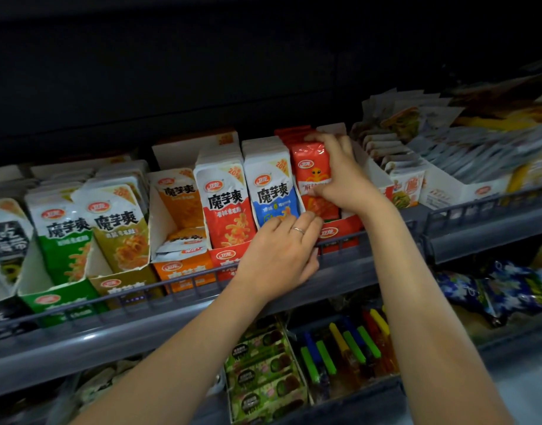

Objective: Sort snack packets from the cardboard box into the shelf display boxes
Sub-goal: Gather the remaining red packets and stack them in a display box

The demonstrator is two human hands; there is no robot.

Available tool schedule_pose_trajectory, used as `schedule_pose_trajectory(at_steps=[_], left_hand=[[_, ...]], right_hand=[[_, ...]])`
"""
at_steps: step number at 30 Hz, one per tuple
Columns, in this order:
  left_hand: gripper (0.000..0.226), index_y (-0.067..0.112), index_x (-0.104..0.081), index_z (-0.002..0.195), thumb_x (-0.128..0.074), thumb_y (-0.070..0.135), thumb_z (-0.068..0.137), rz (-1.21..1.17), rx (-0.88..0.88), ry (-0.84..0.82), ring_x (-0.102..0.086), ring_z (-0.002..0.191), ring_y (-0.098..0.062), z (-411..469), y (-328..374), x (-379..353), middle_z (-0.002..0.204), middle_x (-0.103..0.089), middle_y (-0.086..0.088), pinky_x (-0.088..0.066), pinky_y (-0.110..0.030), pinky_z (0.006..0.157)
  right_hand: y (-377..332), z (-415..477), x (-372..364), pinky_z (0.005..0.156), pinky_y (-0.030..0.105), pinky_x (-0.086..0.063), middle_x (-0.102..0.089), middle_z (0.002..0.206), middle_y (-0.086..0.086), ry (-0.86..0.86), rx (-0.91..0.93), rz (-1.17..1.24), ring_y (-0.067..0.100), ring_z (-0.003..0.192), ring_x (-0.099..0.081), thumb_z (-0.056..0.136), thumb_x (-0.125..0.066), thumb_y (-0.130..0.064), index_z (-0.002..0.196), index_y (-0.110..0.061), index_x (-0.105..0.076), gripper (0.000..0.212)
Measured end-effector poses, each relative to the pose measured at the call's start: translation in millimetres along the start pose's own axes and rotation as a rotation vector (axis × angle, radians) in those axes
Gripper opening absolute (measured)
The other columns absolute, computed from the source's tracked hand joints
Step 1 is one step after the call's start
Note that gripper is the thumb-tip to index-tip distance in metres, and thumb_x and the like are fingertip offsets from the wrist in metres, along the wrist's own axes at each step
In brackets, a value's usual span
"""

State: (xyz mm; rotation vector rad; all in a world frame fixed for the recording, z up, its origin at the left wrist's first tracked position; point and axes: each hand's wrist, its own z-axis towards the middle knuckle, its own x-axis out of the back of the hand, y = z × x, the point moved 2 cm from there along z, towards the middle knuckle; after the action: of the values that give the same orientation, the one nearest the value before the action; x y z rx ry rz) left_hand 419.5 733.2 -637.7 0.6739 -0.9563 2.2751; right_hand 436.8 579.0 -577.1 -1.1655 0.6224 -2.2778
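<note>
A row of display boxes stands on the grey shelf [355,271]. My right hand [340,176] grips a stack of red snack packets [311,165] with an orange squid drawing, upright in the red display box [340,230]. My left hand [279,256] rests on the front of that box and the shelf's wire rail, its fingertips touching the blue-and-white packets [269,185] beside it. Further left stand red-and-white packets [223,204], a half-empty orange box [184,268], olive packets [119,222] and green packets [64,237]. The cardboard box is out of view.
White display boxes with more packets [401,170] fill the shelf to the right. A lower shelf holds green-labelled packs [263,369], coloured sticks [349,345] and blue bags [490,286]. A dark panel hangs above the shelf.
</note>
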Motion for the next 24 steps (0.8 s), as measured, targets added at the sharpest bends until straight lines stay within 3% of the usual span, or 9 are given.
schedule_pose_trajectory(at_steps=[4, 8, 10, 13, 15, 17, 21, 24], left_hand=[[0.046, 0.007, -0.062, 0.114, -0.043, 0.037, 0.084, -0.005, 0.007, -0.007, -0.062, 0.087, -0.026, 1, 0, 0, 0.114, -0.064, -0.01, -0.037, -0.033, 0.079], [0.047, 0.007, -0.062, 0.114, -0.043, 0.038, 0.084, -0.01, 0.005, -0.024, -0.062, 0.089, -0.026, 0, 1, 2, 0.114, -0.064, -0.01, -0.035, -0.033, 0.08], [0.047, 0.007, -0.061, 0.115, -0.043, 0.038, 0.084, -0.018, 0.01, -0.033, -0.062, 0.089, -0.026, 0, 1, 2, 0.114, -0.064, -0.01, -0.036, -0.033, 0.079], [0.047, 0.007, -0.062, 0.114, -0.043, 0.038, 0.084, -0.019, 0.014, -0.035, -0.063, 0.087, -0.026, 1, 0, 3, 0.113, -0.064, -0.011, -0.034, -0.033, 0.079], [0.048, 0.006, -0.062, 0.114, -0.043, 0.038, 0.083, -0.015, 0.015, -0.037, -0.063, 0.087, -0.026, 1, 0, 2, 0.114, -0.065, -0.011, -0.034, -0.033, 0.079], [0.048, 0.007, -0.062, 0.114, -0.043, 0.038, 0.083, -0.013, 0.014, -0.04, -0.063, 0.088, -0.026, 1, 0, 2, 0.114, -0.065, -0.011, -0.034, -0.033, 0.079], [0.048, 0.007, -0.062, 0.115, -0.044, 0.038, 0.083, -0.008, 0.016, -0.039, -0.063, 0.089, -0.026, 1, 0, 2, 0.115, -0.065, -0.01, -0.035, -0.034, 0.079], [0.048, 0.006, -0.062, 0.115, -0.044, 0.037, 0.083, -0.011, 0.012, -0.037, -0.063, 0.088, -0.026, 1, 0, 2, 0.114, -0.065, -0.011, -0.034, -0.033, 0.079]], right_hand=[[0, -1, 4, 0.108, 0.041, -0.035, -0.029, 0.14, 0.002, -0.008, 0.016, 0.03, 0.021, 0.13, -0.037, 0.078, -0.068, -0.005, 0.143, -0.027, -0.028, 0.08], [-2, -2, -2, 0.117, 0.049, -0.01, -0.002, 0.158, 0.004, -0.049, -0.061, -0.087, 0.021, 0.145, -0.009, 0.083, -0.062, -0.006, 0.15, -0.022, 0.01, 0.1], [-3, -2, -5, 0.118, 0.047, -0.008, -0.003, 0.159, 0.005, -0.045, -0.129, -0.025, 0.023, 0.144, -0.011, 0.086, -0.064, -0.011, 0.147, -0.02, 0.022, 0.106], [0, 1, -5, 0.114, 0.041, -0.023, -0.038, 0.146, 0.006, -0.083, -0.187, -0.02, 0.027, 0.136, -0.034, 0.086, -0.065, -0.016, 0.15, -0.02, 0.005, 0.095], [4, 4, -3, 0.098, 0.029, -0.036, -0.051, 0.128, 0.003, -0.092, -0.198, 0.039, 0.021, 0.118, -0.05, 0.083, -0.067, -0.013, 0.148, -0.021, -0.009, 0.087], [7, 6, -3, 0.091, 0.027, -0.039, -0.052, 0.122, 0.001, -0.086, -0.206, 0.055, 0.018, 0.113, -0.053, 0.081, -0.068, -0.012, 0.147, -0.023, -0.011, 0.088], [8, 9, -8, 0.103, 0.041, -0.04, -0.043, 0.141, 0.004, -0.015, -0.137, 0.023, 0.023, 0.125, -0.047, 0.079, -0.071, -0.011, 0.149, -0.026, 0.0, 0.1], [11, 9, -7, 0.106, 0.043, -0.037, -0.038, 0.145, 0.001, 0.009, -0.062, 0.044, 0.021, 0.131, -0.04, 0.076, -0.074, -0.01, 0.146, -0.034, -0.015, 0.095]])
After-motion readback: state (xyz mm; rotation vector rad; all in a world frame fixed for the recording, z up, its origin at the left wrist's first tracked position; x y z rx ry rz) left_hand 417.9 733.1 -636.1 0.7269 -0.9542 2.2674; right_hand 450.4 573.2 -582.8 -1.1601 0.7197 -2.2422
